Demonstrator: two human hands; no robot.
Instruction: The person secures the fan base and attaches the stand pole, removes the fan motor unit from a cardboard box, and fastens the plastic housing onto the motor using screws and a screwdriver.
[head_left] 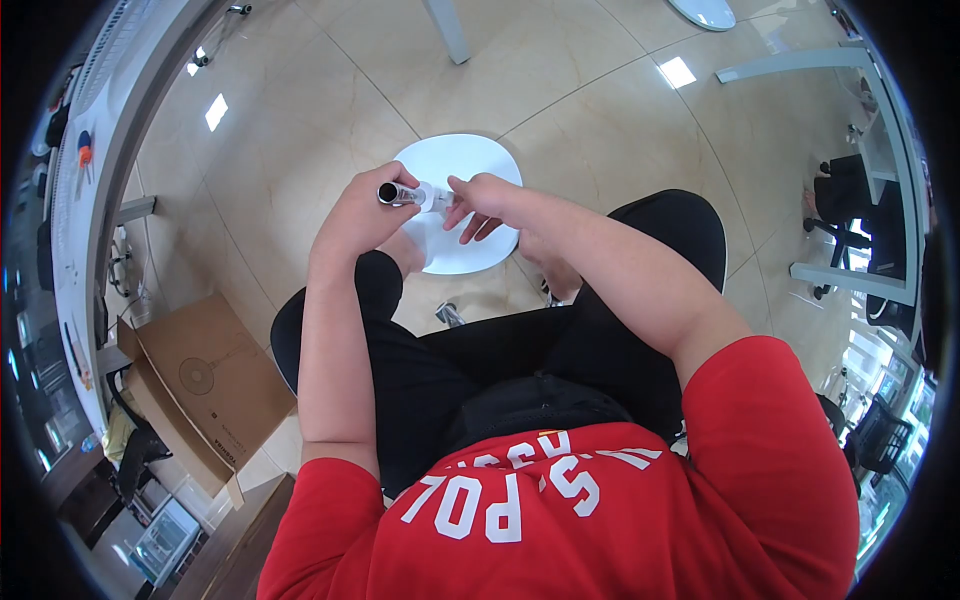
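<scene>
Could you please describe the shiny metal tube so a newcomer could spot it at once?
Start at the big white rounded plate between the person's knees. Over its left edge, the left hand grips the shiny metal tube. Its round, dark end faces the camera, which sets it apart from the broad, flat, white plate.

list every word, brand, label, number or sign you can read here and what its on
"U.S. POL", upside down on the red shirt; its end and the line below are lost in folds.
Small print on the cardboard box: too small to read surely.
None readable on the metal tube in the left hand.
</scene>
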